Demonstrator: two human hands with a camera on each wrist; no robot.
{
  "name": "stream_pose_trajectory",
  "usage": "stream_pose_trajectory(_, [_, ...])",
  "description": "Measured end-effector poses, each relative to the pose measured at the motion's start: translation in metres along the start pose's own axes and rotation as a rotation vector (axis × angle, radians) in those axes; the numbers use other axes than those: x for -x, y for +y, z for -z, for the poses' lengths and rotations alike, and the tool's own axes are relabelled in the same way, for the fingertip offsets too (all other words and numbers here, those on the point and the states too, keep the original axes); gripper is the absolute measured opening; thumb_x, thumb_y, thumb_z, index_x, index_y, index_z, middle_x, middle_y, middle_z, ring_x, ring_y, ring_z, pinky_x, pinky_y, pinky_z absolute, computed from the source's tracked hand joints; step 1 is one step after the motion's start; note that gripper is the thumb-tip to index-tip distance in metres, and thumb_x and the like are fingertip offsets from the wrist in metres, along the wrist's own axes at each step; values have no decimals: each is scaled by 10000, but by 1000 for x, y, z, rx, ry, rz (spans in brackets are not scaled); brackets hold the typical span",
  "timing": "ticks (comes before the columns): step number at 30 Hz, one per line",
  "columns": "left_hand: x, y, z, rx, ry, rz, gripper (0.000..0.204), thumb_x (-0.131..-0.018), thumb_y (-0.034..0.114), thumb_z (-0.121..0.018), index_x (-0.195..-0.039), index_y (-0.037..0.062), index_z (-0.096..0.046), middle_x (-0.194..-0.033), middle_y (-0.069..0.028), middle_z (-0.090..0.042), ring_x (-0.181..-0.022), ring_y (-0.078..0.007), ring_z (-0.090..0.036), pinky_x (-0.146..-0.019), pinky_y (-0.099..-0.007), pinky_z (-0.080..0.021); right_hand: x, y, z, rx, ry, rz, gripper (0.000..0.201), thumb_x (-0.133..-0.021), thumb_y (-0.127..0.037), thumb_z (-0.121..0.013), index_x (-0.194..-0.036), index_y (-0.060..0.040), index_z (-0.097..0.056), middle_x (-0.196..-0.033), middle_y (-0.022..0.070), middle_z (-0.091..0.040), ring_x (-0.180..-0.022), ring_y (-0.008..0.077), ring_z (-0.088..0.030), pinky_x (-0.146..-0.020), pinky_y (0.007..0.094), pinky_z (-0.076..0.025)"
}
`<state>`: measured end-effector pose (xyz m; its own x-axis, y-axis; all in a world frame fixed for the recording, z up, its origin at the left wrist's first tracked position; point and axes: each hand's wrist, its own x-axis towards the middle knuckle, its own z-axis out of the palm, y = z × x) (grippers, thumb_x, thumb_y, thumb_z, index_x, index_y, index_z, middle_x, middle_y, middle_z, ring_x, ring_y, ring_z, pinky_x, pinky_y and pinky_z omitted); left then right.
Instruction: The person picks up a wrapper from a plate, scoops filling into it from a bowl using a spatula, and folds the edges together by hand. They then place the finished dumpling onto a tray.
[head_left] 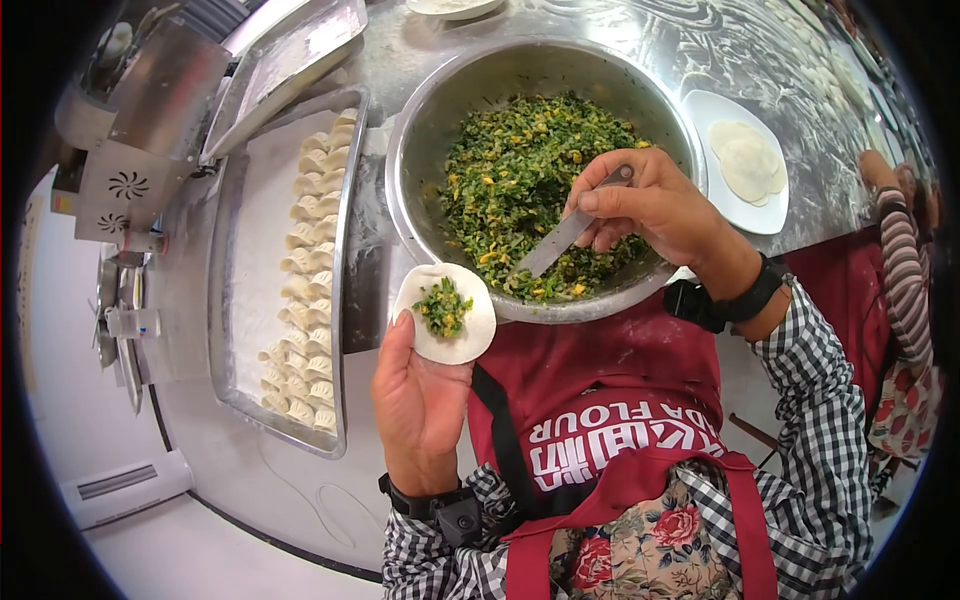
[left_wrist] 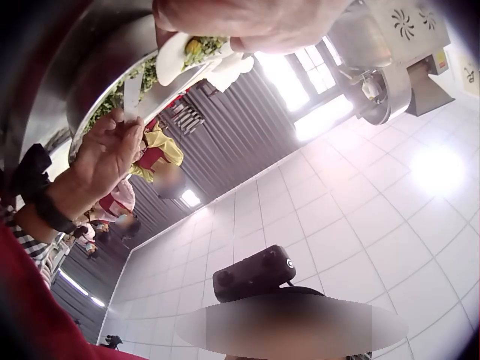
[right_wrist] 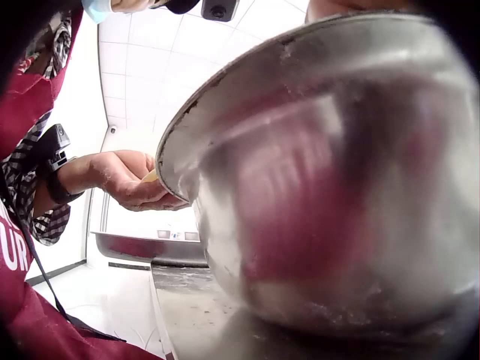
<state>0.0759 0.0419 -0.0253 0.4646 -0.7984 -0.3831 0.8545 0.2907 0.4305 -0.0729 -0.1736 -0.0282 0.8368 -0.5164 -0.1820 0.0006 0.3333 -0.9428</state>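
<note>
In the head view my left hand (head_left: 425, 410) holds a round dumpling wrapper (head_left: 465, 343), its thumb over the near edge and the fingers mostly hidden beneath. A small heap of green and yellow filling (head_left: 443, 307) lies at the wrapper's middle. Over the large steel bowl (head_left: 424, 125), my right hand (head_left: 655, 205) grips a flat metal filling spatula (head_left: 560, 243) by its holed end. The blade tip slants down to the chopped filling (head_left: 530, 140) near the bowl's front rim. From the right wrist view, the bowl's outer side (right_wrist: 315, 172) covers most of the picture.
Left of the bowl lies a metal tray (head_left: 235, 300) with rows of pleated dumplings (head_left: 315, 260). A white plate (head_left: 768, 205) to the right carries wrappers (head_left: 748, 165). Behind stands another tray (head_left: 290, 60) on the floured steel table (head_left: 700, 50). Another person's striped sleeve (head_left: 905, 280) shows far right.
</note>
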Motion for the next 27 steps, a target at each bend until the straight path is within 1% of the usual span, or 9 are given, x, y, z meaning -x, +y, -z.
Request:
stream_pose_trajectory(6, [-2, 1, 2, 18, -52, 7, 358, -919, 140, -409, -1240, -20, -398, -1254, -151, -478, -1167, -270, -461, -988, -437, -380, -1, -2, 4, -84, -11, -45, 159, -797, -106, -621, -885, 23, -591, -828, 108, -619, -666, 184, -640, -564, 241, -533])
stream_pose_trajectory(8, [-2, 1, 3, 15, -35, 5, 357, -920, 139, -408, -1238, -22, -399, -1253, -153, -479, -1168, -271, -460, -987, -439, -380, 1, -6, 3, 9, 82, 28, 145, -801, -107, -616, -872, 19, -597, -814, 104, -620, -668, 174, -639, -569, 233, -530])
stream_pose_trajectory(9, [-2, 1, 3, 15, -34, 5, 357, -920, 139, -408, -1238, -22, -399, -1253, -153, -479, -1168, -271, -460, -987, -439, -380, 1, -5, 2, 8, 81, 27, 145, -801, -107, -616, -872, 19, -597, -814, 104, -620, -668, 174, -639, -569, 233, -530])
stream_pose_trajectory(11, [-2, 0, 2, 25, -39, 4, 355, -920, 138, -407, -1238, -21, -399, -1256, -152, -476, -1171, -272, -457, -988, -440, -379, 1, -2, 3, 150, 30, 102, 136, -805, -105, -608, -870, 14, -602, -796, 97, -621, -667, 158, -637, -575, 224, -526])
stream_pose_trajectory(12, [-2, 0, 2, 25, -39, 6, 355, -920, 138, -407, -1238, -21, -399, -1256, -152, -476, -1171, -272, -457, -988, -440, -379, 2, -2, 3, 150, 32, 102, 136, -805, -105, -608, -870, 14, -602, -796, 97, -621, -667, 158, -637, -575, 224, -526])
stream_pose_trajectory(14, [-2, 0, 2, 12, -28, 2, 356, -921, 137, -406, -1240, -21, -397, -1260, -152, -472, -1176, -270, -453, -991, -440, -376, 2, 0, 0, 224, -75, 127, 135, -807, -106, -603, -874, 11, -606, -781, 87, -622, -662, 143, -634, -579, 218, -522])
stream_pose_trajectory(18, [-2, 0, 1, 13, -36, 3, 359, -921, 137, -406, -1243, -21, -395, -1262, -152, -470, -1177, -268, -451, -993, -438, -374, 0, 0, 0, 224, -69, 111, 140, -804, -110, -607, -871, 13, -609, -781, 85, -622, -666, 141, -633, -575, 222, -522])
stream_pose_trajectory(20, [-1, 0, 1, -3, -37, 1, 361, -921, 139, -406, -1245, -21, -393, -1262, -151, -470, -1174, -267, -454, -993, -435, -374, 0, 1, 1, 110, -28, 42, 145, -804, -113, -611, -868, 16, -608, -792, 90, -623, -674, 150, -635, -576, 224, -525])
stream_pose_trajectory(27, [-1, 0, 2, -7, -43, -2, 365, -921, 144, -404, -1243, -28, -393, -1263, -153, -469, -1174, -268, -453, -994, -435, -371, -2, 0, 5, -41, -15, -23, 141, -809, -103, -607, -884, 16, -592, -826, 113, -622, -675, 180, -641, -585, 237, -537])
